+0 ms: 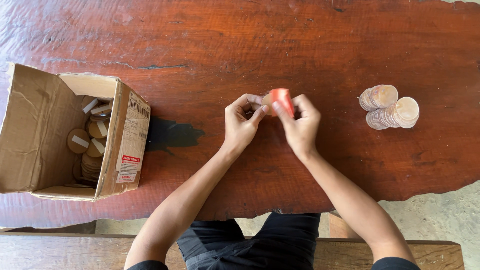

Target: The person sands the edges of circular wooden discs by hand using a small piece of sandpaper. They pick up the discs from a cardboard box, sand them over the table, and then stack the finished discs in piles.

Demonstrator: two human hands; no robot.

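Two hands meet over the middle of the wooden table [210, 45], both pinching one small thing between them. Left hand [241, 124]: thumb and forefinger closed on a thin tan disc [267, 101], mostly hidden by the fingers. Right hand [300, 125]: thumb and forefinger closed on a red film [283, 100] that stands up off the disc's face. Disc held just above the tabletop, not resting on it.

Judgement: disc looks light, stiff and flat, likely thin wood; best gripped by the rim, since a hard bend could snap it. Film looks soft and flimsy, likely to tear or slip; hold near its edge.

Open cardboard box [117, 150] at left holds more discs. Stacked discs [390, 107] lie at right, well apart.
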